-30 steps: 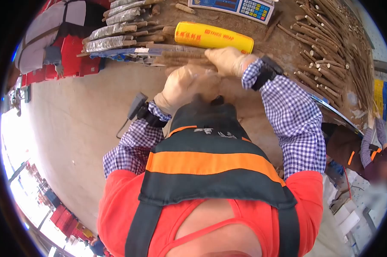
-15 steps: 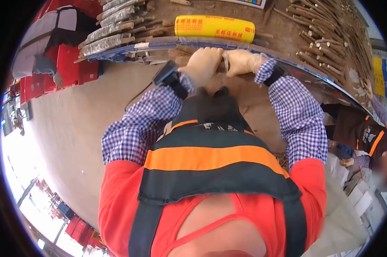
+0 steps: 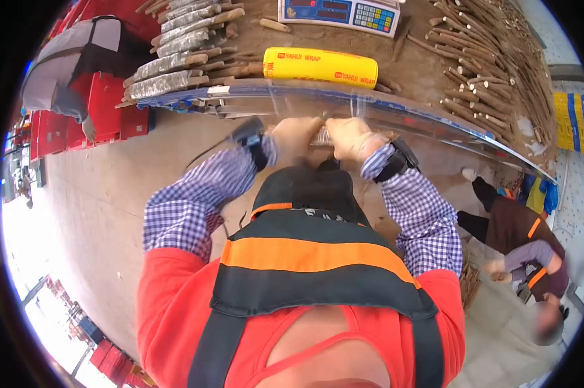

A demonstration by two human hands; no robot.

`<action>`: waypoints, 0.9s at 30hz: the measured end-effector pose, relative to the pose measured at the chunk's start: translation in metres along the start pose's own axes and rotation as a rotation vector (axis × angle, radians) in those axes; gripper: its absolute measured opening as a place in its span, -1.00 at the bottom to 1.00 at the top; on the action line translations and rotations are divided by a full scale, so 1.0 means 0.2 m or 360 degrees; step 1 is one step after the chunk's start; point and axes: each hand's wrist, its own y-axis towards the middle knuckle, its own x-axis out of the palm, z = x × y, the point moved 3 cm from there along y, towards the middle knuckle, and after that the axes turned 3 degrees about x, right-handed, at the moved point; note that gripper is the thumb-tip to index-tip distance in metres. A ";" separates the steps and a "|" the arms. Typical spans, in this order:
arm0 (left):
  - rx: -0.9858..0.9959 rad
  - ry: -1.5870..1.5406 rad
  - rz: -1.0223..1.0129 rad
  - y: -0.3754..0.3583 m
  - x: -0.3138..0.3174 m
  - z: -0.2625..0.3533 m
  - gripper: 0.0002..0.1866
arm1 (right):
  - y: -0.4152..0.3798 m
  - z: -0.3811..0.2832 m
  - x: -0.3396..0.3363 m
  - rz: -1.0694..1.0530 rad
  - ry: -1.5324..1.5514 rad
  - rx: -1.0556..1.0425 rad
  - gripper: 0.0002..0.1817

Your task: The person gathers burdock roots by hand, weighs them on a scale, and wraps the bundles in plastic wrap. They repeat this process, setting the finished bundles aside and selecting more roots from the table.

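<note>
Red crates [image 3: 103, 107], contents unclear; left hand [image 3: 296, 134] and right hand [image 3: 351, 137] hold film [image 3: 358, 106].

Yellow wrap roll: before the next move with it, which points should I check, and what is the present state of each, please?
1. Yellow wrap roll lying on the table, near its front edge: ok.
2. Clear film drawn from the roll toward the hands: ok, as far as its faint streaks show.
3. Left hand and right hand close together, in front of the table edge: ok.
4. Fingers firm on the piece between the hands: cannot tell, blurred and partly hidden.
5. Scale pan free: cannot tell, outside the view.
6. Co-worker's hands away from the roll: ok.
</note>
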 end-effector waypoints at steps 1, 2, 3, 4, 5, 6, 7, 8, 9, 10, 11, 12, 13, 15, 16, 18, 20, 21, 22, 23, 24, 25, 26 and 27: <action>0.0008 0.0027 0.0021 0.05 -0.06 -0.06 -0.19 | 0.04 -0.01 0.06 0.0031 -0.0017 -0.0003 -0.56; -0.0047 -0.0107 -0.0362 0.08 -0.12 -0.08 -0.23 | 0.08 -0.02 0.14 0.0517 -0.0316 0.0002 -0.54; -0.0111 -0.0271 -0.0757 0.06 -0.12 -0.09 -0.27 | 0.07 -0.05 0.19 0.0975 -0.0604 0.0000 -0.52; -0.0133 -0.0059 -0.0773 0.05 -0.11 -0.08 -0.28 | 0.06 -0.02 0.19 0.0761 -0.0379 -0.0021 -0.46; -0.0118 -0.0041 -0.0757 0.03 -0.05 -0.04 -0.28 | 0.07 0.01 0.15 0.0781 -0.0397 -0.0011 -0.46; -0.0034 0.0590 -0.0141 0.00 0.00 0.02 -0.26 | 0.10 0.04 0.12 0.0527 0.0000 0.0008 -0.44; 0.0040 0.1183 0.0487 -0.02 0.05 0.06 -0.23 | 0.11 0.07 0.11 0.0247 0.0395 0.0025 -0.43; 0.0081 0.1097 0.0497 0.01 0.11 -0.03 -0.28 | 0.09 0.07 0.05 0.0016 0.0328 0.0026 -0.40; 0.0090 0.1106 0.0488 0.04 0.06 -0.09 -0.28 | 0.11 0.05 0.08 0.0025 0.0340 0.0028 -0.40; 0.0125 0.0657 0.0059 0.10 0.05 -0.14 -0.49 | 0.11 0.04 0.13 0.0290 -0.0220 0.0081 -0.40; 0.0138 0.0187 -0.0367 0.10 0.07 -0.16 -0.68 | 0.10 -0.01 0.18 0.0533 -0.0778 0.0110 -0.40; -0.0011 -0.0035 -0.0571 0.10 -0.10 -0.11 -0.73 | 0.09 -0.07 0.16 0.1044 -0.0968 0.0052 -0.38; -0.0007 -0.0039 -0.0567 0.09 -0.07 -0.09 -0.73 | 0.08 -0.05 0.16 0.1040 -0.0974 0.0052 -0.38; -0.0154 0.0577 -0.0009 0.03 -0.07 0.00 -0.57 | 0.12 0.02 0.08 0.0537 -0.0102 0.0083 -0.38; -0.0028 0.1062 0.0293 0.03 -0.06 0.08 -0.49 | 0.11 0.07 0.00 0.0275 0.0198 0.0079 -0.40; -0.0055 0.0512 0.0175 0.02 -0.03 0.04 -0.44 | 0.08 0.07 -0.07 0.0033 0.0025 0.0015 -0.43; 0.0188 -0.0204 -0.0008 0.16 -0.03 -0.16 -0.31 | 0.09 0.02 0.02 0.0524 -0.0649 0.0066 -0.44; 0.0406 -0.0395 -0.0107 0.18 -0.01 -0.27 -0.22 | 0.11 -0.03 0.09 0.0946 -0.0890 0.0043 -0.47; 0.0127 -0.0282 -0.0284 0.15 -0.02 -0.24 -0.27 | 0.11 -0.01 0.09 0.0780 -0.0582 0.0038 -0.45; -0.0154 -0.0156 -0.0452 0.12 -0.05 -0.19 -0.31 | 0.12 0.02 0.06 0.0623 -0.0283 0.0029 -0.42; -0.0184 0.0404 -0.0041 0.11 -0.05 -0.09 -0.37 | 0.18 0.09 0.11 0.0580 -0.0025 0.0093 -0.38; -0.0208 0.0950 0.0358 0.10 -0.03 0.02 -0.42 | 0.16 0.13 0.03 0.0464 0.0115 -0.0021 -0.32; -0.0097 0.0761 0.0481 0.10 -0.03 0.05 -0.51 | 0.11 0.14 -0.05 0.0151 0.0065 0.0076 -0.30; 0.0069 0.0383 0.0467 0.10 -0.01 0.05 -0.55 | 0.09 0.12 -0.10 -0.0164 0.0003 0.0140 -0.28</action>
